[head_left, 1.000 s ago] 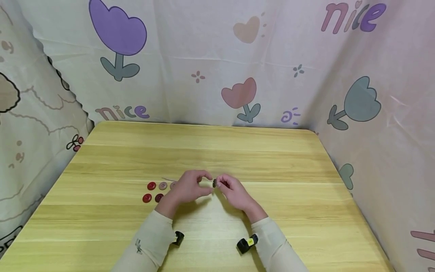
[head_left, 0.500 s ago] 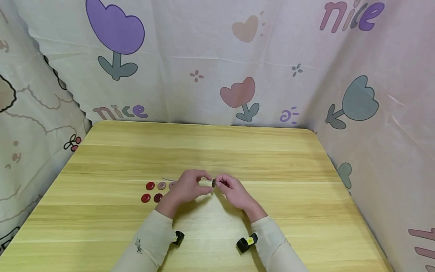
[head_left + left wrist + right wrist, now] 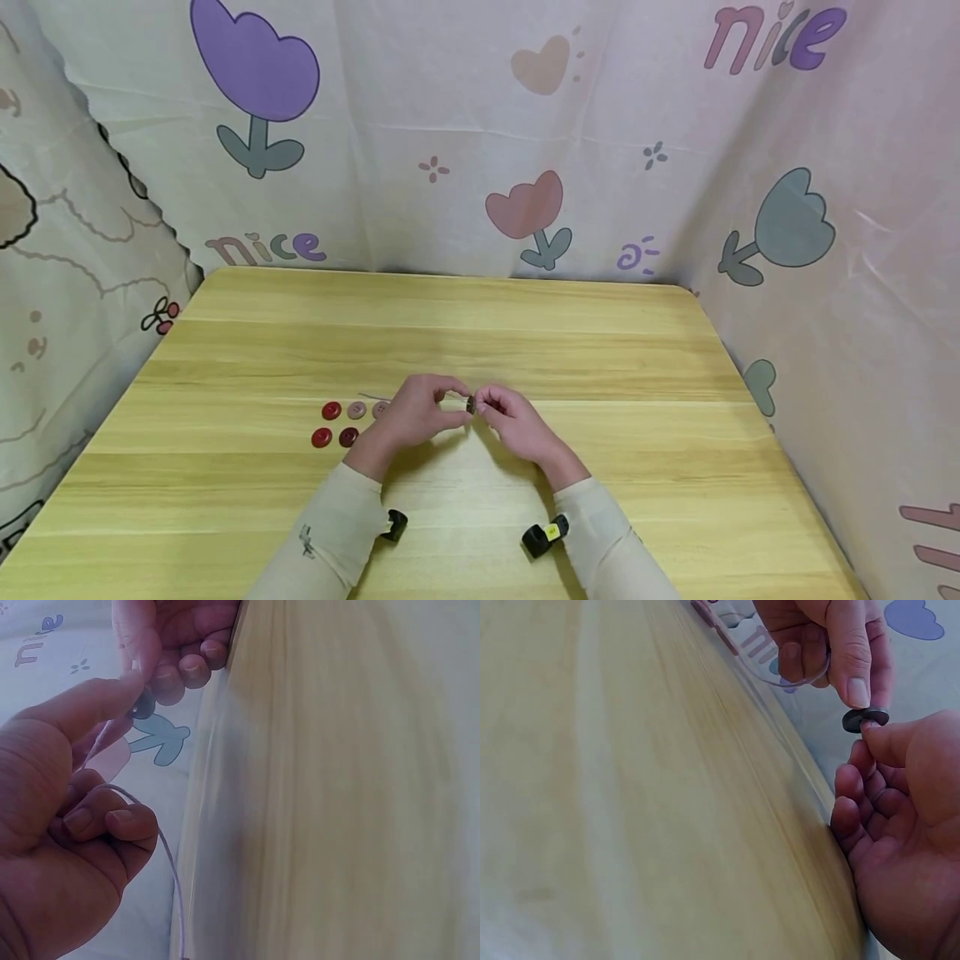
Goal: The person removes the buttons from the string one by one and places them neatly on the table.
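In the head view both hands meet above the table. My left hand (image 3: 420,410) pinches a dark round button (image 3: 865,720) by its rim between thumb and fingers. A pale string (image 3: 169,862) passes over its curled fingers, reaches up to the button and also hangs down toward the table. Close against the button's other face, my right hand (image 3: 516,421) pinches with thumb and index finger. A small pale bit that looks like the string's end shows at those fingertips in the left wrist view; the fingers mostly hide it.
Left of the hands lie a red button (image 3: 331,410), another red button (image 3: 321,437), a dark red button (image 3: 348,437) and pale pink buttons (image 3: 356,409), one partly behind the left hand. Part of the string lies behind them on the wooden table (image 3: 600,350). Printed curtains (image 3: 420,100) surround it.
The dark button has shifted very slightly left and turned a little between the fingers. Both arms stay nearly in place, and the buttons on the table have not moved.
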`<state>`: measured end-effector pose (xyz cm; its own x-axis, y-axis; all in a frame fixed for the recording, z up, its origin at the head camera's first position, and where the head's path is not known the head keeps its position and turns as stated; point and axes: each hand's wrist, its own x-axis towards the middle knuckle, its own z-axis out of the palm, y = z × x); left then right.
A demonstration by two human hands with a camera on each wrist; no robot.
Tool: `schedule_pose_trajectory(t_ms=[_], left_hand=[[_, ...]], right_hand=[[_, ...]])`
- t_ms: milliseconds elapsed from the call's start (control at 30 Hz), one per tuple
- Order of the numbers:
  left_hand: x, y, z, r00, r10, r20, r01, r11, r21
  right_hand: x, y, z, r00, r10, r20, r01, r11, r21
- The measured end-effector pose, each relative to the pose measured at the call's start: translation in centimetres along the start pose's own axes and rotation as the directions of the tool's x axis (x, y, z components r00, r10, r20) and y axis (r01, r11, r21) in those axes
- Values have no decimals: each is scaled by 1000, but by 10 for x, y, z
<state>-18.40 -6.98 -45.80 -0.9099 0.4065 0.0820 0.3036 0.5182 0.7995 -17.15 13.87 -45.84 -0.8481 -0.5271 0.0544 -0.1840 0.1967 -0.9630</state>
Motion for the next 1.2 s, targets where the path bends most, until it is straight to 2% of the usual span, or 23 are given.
schedule_pose_trajectory(t_ms=[300, 800, 1200], left_hand=[[-1, 0, 2, 1000, 14, -11, -14, 1000, 7], [-4, -1, -4, 994, -104, -36, 105, 994, 32], [-9, -5, -15, 991, -123, -58, 126, 991, 55]], right_hand=[[-1, -3, 0, 1000, 2, 1, -2, 1000, -16], [-1, -3, -1, 1000, -9, -9, 9, 999, -41], [-2, -3, -1, 1000, -2, -19, 2, 1000, -31]])
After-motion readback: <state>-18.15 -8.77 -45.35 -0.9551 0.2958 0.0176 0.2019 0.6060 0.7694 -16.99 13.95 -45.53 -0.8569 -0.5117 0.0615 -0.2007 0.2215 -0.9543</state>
